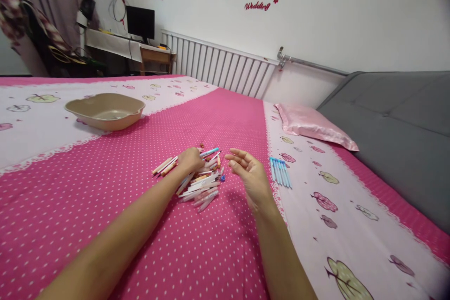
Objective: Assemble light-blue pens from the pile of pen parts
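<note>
A loose pile of several pens (pixel 202 183) in white, orange and pink lies on the pink dotted bedspread (pixel 105 206). My left hand (pixel 190 159) rests on top of the pile, its fingers curled down among the pens and closed around some of them. My right hand (pixel 248 173) hovers just right of the pile, palm turned up, fingers apart and holding nothing. A neat row of several blue pens (pixel 280 171) lies on the pale border of the spread, just right of my right hand.
A beige heart-shaped bowl (pixel 105 110) stands on the bed at the far left. A pink satin pillow (pixel 312 125) lies at the right, beside a grey sofa (pixel 397 126). A white radiator (pixel 221 63) and a desk with a monitor (pixel 140 22) stand along the far wall.
</note>
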Available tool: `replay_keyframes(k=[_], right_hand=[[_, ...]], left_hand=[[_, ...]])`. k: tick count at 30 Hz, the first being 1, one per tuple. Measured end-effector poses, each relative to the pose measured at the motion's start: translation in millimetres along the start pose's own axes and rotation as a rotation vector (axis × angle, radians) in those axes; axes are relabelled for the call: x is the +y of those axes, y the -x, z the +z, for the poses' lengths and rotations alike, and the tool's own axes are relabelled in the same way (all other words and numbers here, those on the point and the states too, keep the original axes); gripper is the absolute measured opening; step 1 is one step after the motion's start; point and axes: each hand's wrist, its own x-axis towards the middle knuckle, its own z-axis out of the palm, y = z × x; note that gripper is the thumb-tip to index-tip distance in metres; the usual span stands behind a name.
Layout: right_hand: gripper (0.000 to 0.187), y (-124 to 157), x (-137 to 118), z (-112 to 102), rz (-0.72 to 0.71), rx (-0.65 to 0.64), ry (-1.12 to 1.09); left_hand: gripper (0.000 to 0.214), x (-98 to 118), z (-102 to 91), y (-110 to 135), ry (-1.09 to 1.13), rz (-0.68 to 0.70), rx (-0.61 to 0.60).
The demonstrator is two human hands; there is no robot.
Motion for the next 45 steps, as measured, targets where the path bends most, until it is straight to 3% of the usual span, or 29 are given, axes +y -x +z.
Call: replay_keyframes(k=[7, 12, 16, 19, 26, 31, 38, 45], right_hand=[[0.032, -0.6, -2.5, -2.3, -0.004, 0.035, 0.000], [0.029, -3.6, 6.8, -3.2, 0.036, 0.028, 0.030], [0.032, -3.2, 17.4, 2.2, 0.211, -0.162, -0.003], [0.035, -1.2, 21.8, 7.6, 0.312, -0.299, -0.093], [0.035, -0.9, 28.9, 13.7, 0.350, -0.299, -0.227], [0.034, -2.4, 27.0, 12.8, 0.334, -0.156, -0.211], [0.030, -0.6, 4.9, 3.9, 0.081, 0.102, -0.152], [0.026, 4.9, -3.4, 1.3, -0.119, 0.127, 0.075]], left_hand=[[0.023, -5.3, -12.3, 20.0, 0.186, 0.037, 0.076], [0.028, 1.4, -23.7, 50.8, 0.443, 0.106, 0.077], [0.032, 9.3, -21.5, 77.1, 1.013, 0.254, 0.039], [0.031, 8.8, -17.9, 86.5, 1.184, 0.293, -0.007], [0.030, -1.5, -7.3, 85.6, 1.200, 0.358, -0.021], [0.032, -0.7, -4.5, 86.7, 1.202, 0.405, 0.013], [0.028, -7.8, 3.4, 86.6, 0.949, 0.521, -0.011], [0.036, -12.2, 6.9, 85.1, 0.810, 0.592, -0.037]])
